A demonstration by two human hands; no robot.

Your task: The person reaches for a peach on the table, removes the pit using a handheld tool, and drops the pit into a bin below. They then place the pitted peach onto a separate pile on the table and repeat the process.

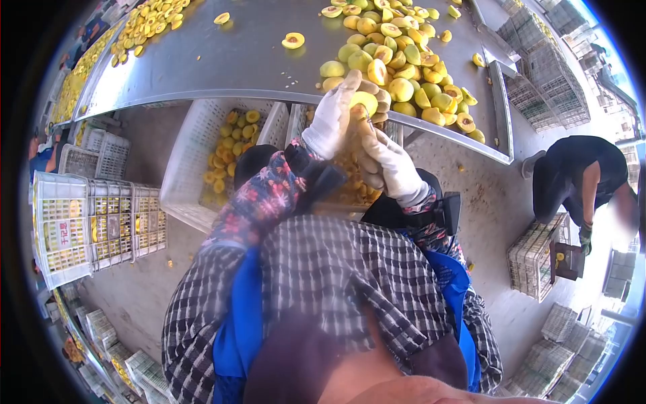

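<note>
Both of my hands wear white gloves and meet just in front of the steel table's edge. My left hand [331,120] is closed around a yellow peach half [364,102], its fingers curled about the fruit. My right hand [391,165] is just below, thumb and fingers pressed together and reaching up to the fruit. A small dark bit shows at its fingertips, but what it grips is too small to make out. Beyond my hands, a heap of halved peaches [402,89] lies on the table [256,57].
White plastic crates [180,158] holding peach halves stand under the table edge. Stacked crates [64,222] are at the left, and more crate stacks [545,74] stand at the right. A person [579,172] bends over a crate [535,262] on the right.
</note>
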